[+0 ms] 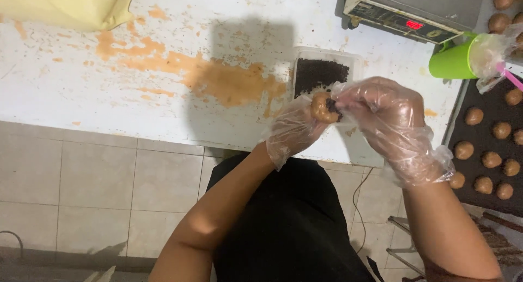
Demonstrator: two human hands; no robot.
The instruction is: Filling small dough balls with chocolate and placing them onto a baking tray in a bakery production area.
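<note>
1. Both hands wear loose clear plastic gloves and meet just in front of the tub of dark crumbs (320,74).
2. Left hand (291,130): cupped, fingers curled under one brown dough ball (322,107), holding it up off the surface (163,102).
3. Right hand (389,121): fingertips pinched narrow against the right side of the ball, pressing a dab of dark crumbs onto it. What else the fingers hold, cannot tell.
4. Key relation: the ball sits between the two hands, carried by the left and touched from the right. It is roundish, with no clear long axis. The tub lies directly behind it, near both hands and about level between them.
5. Counts: one ball in hand; one tub of crumbs; one dark tray (485,135) to the right of the tub with about ten balls in view, partly cut off by the frame edge; a few more balls at the upper right corner, too cropped to count.
6. Also right of the tub: one green cup (452,61) with a plastic bag in it, and one scale (414,12) behind. One yellow cloth (71,7) lies far left of the tub.
</note>
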